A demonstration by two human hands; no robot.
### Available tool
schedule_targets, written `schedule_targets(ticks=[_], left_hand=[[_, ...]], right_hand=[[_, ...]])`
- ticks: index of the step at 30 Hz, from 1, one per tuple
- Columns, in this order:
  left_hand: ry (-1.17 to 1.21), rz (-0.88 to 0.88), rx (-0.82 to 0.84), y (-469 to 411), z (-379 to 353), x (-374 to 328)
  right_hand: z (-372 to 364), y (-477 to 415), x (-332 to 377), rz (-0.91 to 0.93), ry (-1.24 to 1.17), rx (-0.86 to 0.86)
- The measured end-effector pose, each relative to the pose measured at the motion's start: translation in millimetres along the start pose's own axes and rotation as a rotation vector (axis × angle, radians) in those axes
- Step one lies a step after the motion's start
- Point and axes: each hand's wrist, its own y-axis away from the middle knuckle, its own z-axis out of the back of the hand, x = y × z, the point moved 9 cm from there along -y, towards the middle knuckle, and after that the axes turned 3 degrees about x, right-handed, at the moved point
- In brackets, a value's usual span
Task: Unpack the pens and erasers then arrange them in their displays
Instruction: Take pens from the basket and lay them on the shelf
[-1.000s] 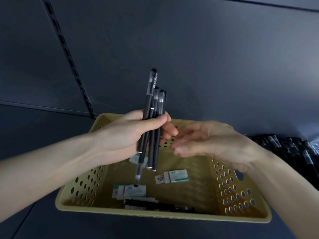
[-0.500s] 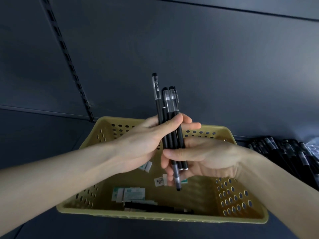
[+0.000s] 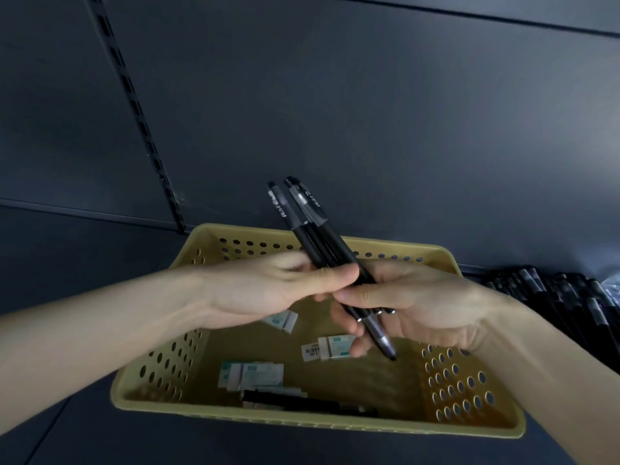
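Observation:
A bundle of black pens (image 3: 312, 226) tilts up and to the left above a yellow perforated basket (image 3: 469, 380). My left hand (image 3: 268, 293) pinches the bundle near its middle between thumb and fingers. My right hand (image 3: 416, 307) grips the lower ends, thumb across the barrels, and one pen tip sticks out below it. Inside the basket lie several white and green erasers (image 3: 251, 375), another eraser with a price label (image 3: 327, 347), and a black pen (image 3: 302, 402) along the near wall.
A row of black pens (image 3: 567, 307) lies on the dark shelf to the right of the basket. A slotted metal upright (image 3: 141, 119) runs down the dark back panel at left. The shelf surface (image 3: 84, 431) extends in front of the basket.
The pen bundle has tipped from nearly upright to leaning left. My right hand came in from open beside it and now grips the lower ends. Both hands have sunk slightly toward the basket.

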Motion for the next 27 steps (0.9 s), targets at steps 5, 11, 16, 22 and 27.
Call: schedule_targets(ticks=[5,11,16,22,27], left_hand=[[-0.243,0.024,0.115,-2,7,26],[-0.416,0.098,0.386,-9,-24,61],[-0.648,0.063,0.4,-15,-37,64],[-0.587,0.121,0.508,-23,-68,62],[-0.515,0.181,0.603,-31,-84,70]], right_hand=[[24,12,-11,-0.065,0.15,-0.175],[24,13,-17,-0.139,0.31,-0.18],[26,11,-14,-0.155,0.492,-0.246],[36,13,-8,-0.104,0.508,-0.344],[38,12,-7,-0.096,0.534,-0.379]])
